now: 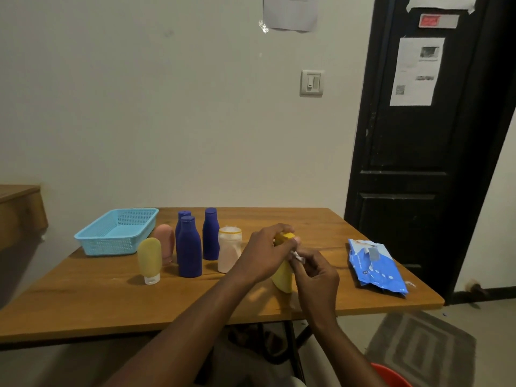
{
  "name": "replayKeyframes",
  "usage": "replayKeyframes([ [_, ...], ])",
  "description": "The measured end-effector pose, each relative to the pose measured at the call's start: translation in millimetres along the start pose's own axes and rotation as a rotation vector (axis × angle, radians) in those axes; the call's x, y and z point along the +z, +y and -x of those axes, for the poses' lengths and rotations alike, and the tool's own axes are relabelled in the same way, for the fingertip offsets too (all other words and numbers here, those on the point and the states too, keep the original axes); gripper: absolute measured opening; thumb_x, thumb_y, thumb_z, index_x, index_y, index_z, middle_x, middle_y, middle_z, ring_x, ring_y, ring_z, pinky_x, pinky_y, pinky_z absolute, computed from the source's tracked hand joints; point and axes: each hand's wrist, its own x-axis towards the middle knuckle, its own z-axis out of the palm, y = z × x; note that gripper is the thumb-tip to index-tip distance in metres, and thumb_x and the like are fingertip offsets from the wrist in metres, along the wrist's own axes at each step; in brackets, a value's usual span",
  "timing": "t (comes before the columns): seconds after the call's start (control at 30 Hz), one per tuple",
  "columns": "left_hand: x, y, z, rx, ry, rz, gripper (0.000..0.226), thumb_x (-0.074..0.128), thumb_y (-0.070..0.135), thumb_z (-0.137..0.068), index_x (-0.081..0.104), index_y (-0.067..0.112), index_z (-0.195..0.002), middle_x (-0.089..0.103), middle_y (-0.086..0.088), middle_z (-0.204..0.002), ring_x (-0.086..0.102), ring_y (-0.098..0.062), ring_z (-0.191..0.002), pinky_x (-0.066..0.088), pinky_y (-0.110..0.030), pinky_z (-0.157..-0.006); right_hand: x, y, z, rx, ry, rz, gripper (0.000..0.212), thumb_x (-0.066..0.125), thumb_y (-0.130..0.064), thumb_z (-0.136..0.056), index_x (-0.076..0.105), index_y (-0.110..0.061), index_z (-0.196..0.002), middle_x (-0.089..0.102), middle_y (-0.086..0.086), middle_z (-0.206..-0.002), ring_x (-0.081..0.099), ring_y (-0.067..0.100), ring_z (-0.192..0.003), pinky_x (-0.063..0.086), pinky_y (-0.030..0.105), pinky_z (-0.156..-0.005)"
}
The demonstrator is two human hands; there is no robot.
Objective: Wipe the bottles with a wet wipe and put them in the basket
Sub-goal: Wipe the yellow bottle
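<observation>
Fingertips of the right hand (318, 277) pinch a wadded wet wipe (296, 257) against the yellow bottle (284, 278). The left hand (265, 254) grips its top, near the table's front edge. I'd turn the bottle while rubbing, cap included, before it goes in the blue basket (111, 245).

just one head cam, looks fwd + down over the table (83, 303) near edge, wall behind, pretty close.
</observation>
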Motion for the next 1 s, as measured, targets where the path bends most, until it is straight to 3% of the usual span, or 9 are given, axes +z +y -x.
replayKeyframes([
  [0.27,-1.4,-5.0,-2.8,-0.016,-0.027,-0.002,0.034,0.064,0.047,-0.096,0.069,0.032,-0.126,0.067,0.004,-0.124,0.062,-0.013,-0.110,0.052,-0.029,-0.089,-17.9,25.6,6.7,0.134,-0.286,0.365,0.015,0.083,-0.020,-0.080,0.070,-0.024,-0.072,0.071,-0.017,-0.073,0.067,0.004,-0.073,0.054,0.032,-0.067],
  [0.43,-4.3,-7.2,-3.5,-0.037,-0.094,0.039,0.033,0.059,0.044,-0.099,0.064,0.034,-0.131,0.061,0.005,-0.126,0.059,-0.016,-0.115,0.055,-0.047,-0.099,-26.8,23.3,-3.8,0.207,-0.474,0.371,0.008,0.081,-0.019,-0.080,0.075,-0.023,-0.076,0.073,-0.012,-0.078,0.068,0.005,-0.076,0.057,0.039,-0.072],
  [0.53,-9.3,-10.2,-3.1,-0.035,-0.149,0.063,0.034,0.055,0.043,-0.101,0.060,0.037,-0.134,0.059,0.010,-0.126,0.057,-0.015,-0.120,0.051,-0.048,-0.104,-29.8,15.9,-5.2,0.270,-0.397,0.256,0.008,0.077,-0.016,-0.087,0.077,-0.022,-0.083,0.076,-0.007,-0.080,0.070,0.008,-0.077,0.059,0.041,-0.074],
  [0.63,-9.7,-14.2,-2.0,0.000,-0.169,0.055,0.039,0.051,0.040,-0.105,0.055,0.036,-0.143,0.056,0.007,-0.144,0.053,-0.016,-0.132,0.047,-0.045,-0.111,-18.3,2.6,-0.9,0.276,-0.237,0.142,0.015,0.068,-0.016,-0.095,0.078,-0.022,-0.087,0.077,-0.004,-0.080,0.071,0.010,-0.077,0.059,0.041,-0.074],
  [0.73,-4.6,-17.5,0.6,0.046,-0.148,0.010,0.044,0.047,0.037,-0.107,0.048,0.033,-0.151,0.045,0.009,-0.158,0.042,-0.010,-0.143,0.036,-0.030,-0.117,2.8,-16.4,5.8,0.292,-0.179,0.040,0.023,0.055,-0.021,-0.104,0.075,-0.027,-0.113,0.077,-0.010,-0.106,0.069,0.005,-0.098,0.058,0.034,-0.087],
  [0.8,-2.7,-17.9,1.9,0.063,-0.140,0.009,0.044,0.047,0.036,-0.108,0.048,0.031,-0.152,0.044,0.010,-0.158,0.040,-0.006,-0.144,0.035,-0.024,-0.115,12.6,-25.8,7.0,0.370,-0.164,-0.037,0.038,0.048,-0.025,-0.106,0.055,-0.024,-0.143,0.058,-0.016,-0.140,0.054,0.001,-0.128,0.045,0.030,-0.109],
  [0.83,-2.6,-18.3,1.6,0.065,-0.142,0.019,0.044,0.047,0.035,-0.108,0.048,0.030,-0.152,0.044,0.010,-0.158,0.041,-0.006,-0.144,0.036,-0.024,-0.116,15.7,-29.6,7.0,0.394,-0.176,-0.079,0.044,0.046,-0.028,-0.107,0.045,-0.023,-0.150,0.048,-0.016,-0.146,0.045,0.001,-0.136,0.037,0.028,-0.116],
  [0.93,-3.2,-19.5,0.1,0.068,-0.144,0.023,0.044,0.046,0.034,-0.108,0.048,0.030,-0.152,0.044,0.010,-0.158,0.040,-0.007,-0.145,0.036,-0.027,-0.118,21.2,-28.8,4.2,0.375,-0.252,-0.157,0.066,0.041,-0.048,-0.098,0.030,-0.023,-0.158,0.035,-0.013,-0.159,0.033,0.000,-0.145,0.027,0.034,-0.124],
  [1.0,-3.1,-20.9,-0.1,0.071,-0.145,0.015,0.043,0.045,0.033,-0.108,0.047,0.031,-0.151,0.044,0.010,-0.158,0.039,-0.008,-0.145,0.035,-0.029,-0.119,23.2,-23.2,0.0,0.396,-0.281,-0.175,0.071,0.036,-0.059,-0.095,0.035,-0.023,-0.156,0.044,-0.008,-0.156,0.039,0.001,-0.143,0.030,0.039,-0.123],
])
